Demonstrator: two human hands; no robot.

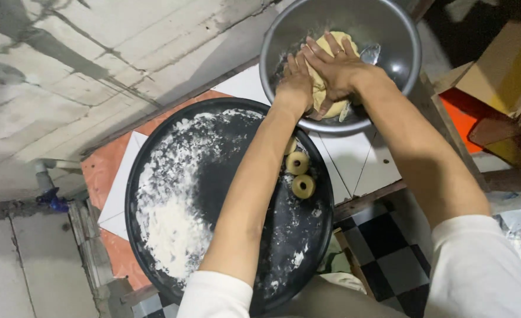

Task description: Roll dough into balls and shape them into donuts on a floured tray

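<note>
Both my hands reach into a steel bowl at the top of the head view. My right hand lies flat on a lump of yellow dough, fingers spread over it. Beside it, my left hand presses against the dough's left side. Below the bowl lies a round black tray dusted with white flour. Two small ring-shaped dough pieces sit on the tray's right part, next to my left forearm. A third piece is partly hidden by that arm.
The tray and bowl rest on a white and orange tiled surface. A concrete wall fills the left. Cardboard boxes and an orange object stand at the right. Black and white checked floor shows below.
</note>
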